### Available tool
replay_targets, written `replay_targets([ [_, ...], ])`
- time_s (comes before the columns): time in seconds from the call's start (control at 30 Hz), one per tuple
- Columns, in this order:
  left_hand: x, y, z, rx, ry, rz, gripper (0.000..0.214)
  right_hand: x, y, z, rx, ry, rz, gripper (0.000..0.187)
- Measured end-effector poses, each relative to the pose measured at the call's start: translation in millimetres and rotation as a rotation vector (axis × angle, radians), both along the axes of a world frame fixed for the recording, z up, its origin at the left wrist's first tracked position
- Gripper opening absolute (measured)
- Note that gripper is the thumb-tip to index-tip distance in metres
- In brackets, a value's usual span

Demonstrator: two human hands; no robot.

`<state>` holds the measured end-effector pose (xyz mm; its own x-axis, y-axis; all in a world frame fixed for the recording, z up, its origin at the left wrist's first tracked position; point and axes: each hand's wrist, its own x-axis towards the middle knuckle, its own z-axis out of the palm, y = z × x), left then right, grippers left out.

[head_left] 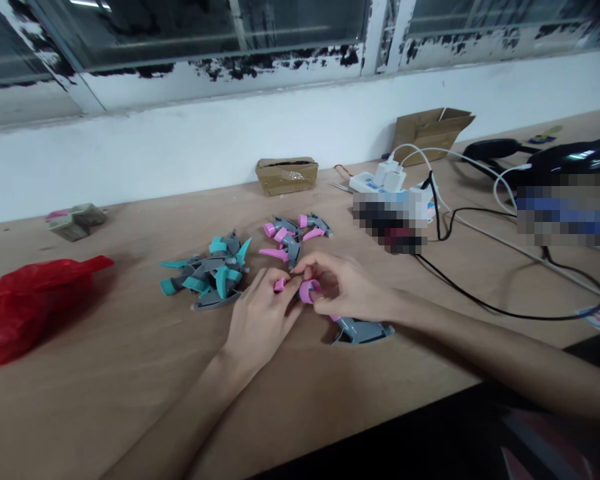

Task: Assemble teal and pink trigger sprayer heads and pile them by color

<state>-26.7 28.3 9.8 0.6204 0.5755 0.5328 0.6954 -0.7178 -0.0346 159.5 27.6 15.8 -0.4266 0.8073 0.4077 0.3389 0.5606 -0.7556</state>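
Both hands meet over the middle of the table around one pink-and-grey trigger spray head (309, 291). My left hand (263, 307) is closed on it, with a bit of pink showing between the fingers. My right hand (350, 290) pinches it near the round pink collar; its grey body is mostly hidden by the fingers. Just below my right wrist lies another grey spray head (364, 331) with a pink part. Beyond my hands rest several pink-and-grey spray heads (290, 245). To the left of my left hand is a heap of teal-and-grey spray heads (213, 270).
A red plastic bag (35, 297) lies at the left, near a small greyish carton piece (76, 221). Cardboard boxes (287, 177) stand along the wall. At the right are a power strip (373, 181) with white plugs, loose cables (485, 303) and a black glossy object (575, 160).
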Motion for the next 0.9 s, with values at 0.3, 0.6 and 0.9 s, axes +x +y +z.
replay_targets([
  [0.3, 1, -2, 3.8, -0.172, -0.19, 0.023, 0.026, 8, 1, 12.2, -0.167, 0.137, 0.062, 0.021],
  [0.6, 7, -7, 4.3, -0.092, -0.321, -0.013, 0.053, 6, 3, 5.6, -0.533, 0.415, 0.105, 0.02],
  [0.9, 9, -10, 13.0, 0.022, -0.232, 0.123, 0.024, 1, -1, 3.5, -0.64, 0.545, 0.009, 0.021],
])
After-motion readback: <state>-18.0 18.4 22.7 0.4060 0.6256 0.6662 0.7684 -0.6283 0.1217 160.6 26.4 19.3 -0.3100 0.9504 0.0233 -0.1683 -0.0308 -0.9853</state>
